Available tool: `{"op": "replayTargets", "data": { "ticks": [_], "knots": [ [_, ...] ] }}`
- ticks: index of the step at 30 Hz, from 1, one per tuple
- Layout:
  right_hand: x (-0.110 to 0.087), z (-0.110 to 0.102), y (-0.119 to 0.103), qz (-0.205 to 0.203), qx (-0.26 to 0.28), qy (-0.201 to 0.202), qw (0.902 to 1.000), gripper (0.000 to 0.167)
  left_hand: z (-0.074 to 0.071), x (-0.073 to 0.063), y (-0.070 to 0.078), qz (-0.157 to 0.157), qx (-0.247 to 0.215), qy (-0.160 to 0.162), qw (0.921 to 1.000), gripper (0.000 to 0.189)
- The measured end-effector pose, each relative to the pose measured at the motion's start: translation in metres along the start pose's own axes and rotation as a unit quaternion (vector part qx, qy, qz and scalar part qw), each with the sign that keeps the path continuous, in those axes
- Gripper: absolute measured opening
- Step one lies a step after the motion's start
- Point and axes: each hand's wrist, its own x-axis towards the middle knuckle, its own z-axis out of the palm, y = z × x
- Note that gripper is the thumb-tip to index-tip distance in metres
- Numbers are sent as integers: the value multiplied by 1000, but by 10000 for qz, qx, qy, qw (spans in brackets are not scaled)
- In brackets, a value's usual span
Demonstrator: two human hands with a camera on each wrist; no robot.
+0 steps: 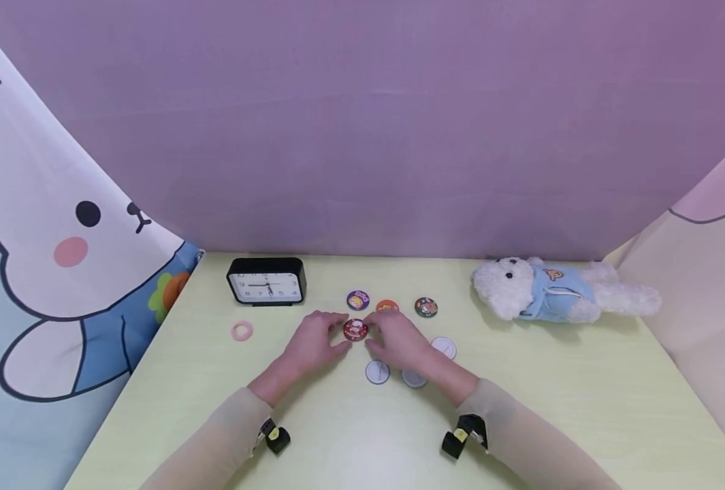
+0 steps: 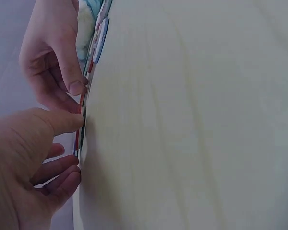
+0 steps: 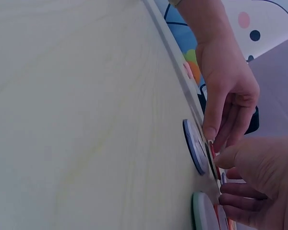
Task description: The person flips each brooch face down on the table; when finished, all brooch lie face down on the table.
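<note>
Two hands hold a small red round badge on a pale tabletop.

Beyond the left hand (image 1: 313,341), off to its left, stands a black clock (image 1: 267,286); a pink ring (image 1: 242,331) lies to that hand's left. Just past the gap between the hands is a purple badge (image 1: 358,300). An orange badge (image 1: 387,305) lies just beyond the right hand (image 1: 401,339), whose fingers partly cover it in the head view; a dark green badge (image 1: 426,307) is ahead and to its right. A white plush toy (image 1: 558,292) in blue lies well to its right. Three pale discs (image 1: 377,372) sit around the right wrist, which partly blocks the view of two.

Both hands are partly open, thumb and fingers slightly parted and curved around opposite sides of the red badge (image 1: 355,330), which lies between them, touched at its edges.
</note>
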Motion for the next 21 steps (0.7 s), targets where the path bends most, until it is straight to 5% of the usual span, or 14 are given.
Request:
{"op": "replayTargets", "data": {
  "ticks": [11, 21],
  "knots": [
    [3, 7, -2, 9, 114, 466, 9988, 35, 10, 5, 5, -19, -334, 170, 9993, 42],
    [-2, -8, 1, 46, 768, 1037, 9916, 29, 4, 4, 15, 306, -675, 982, 9924, 43]
  ]
}}
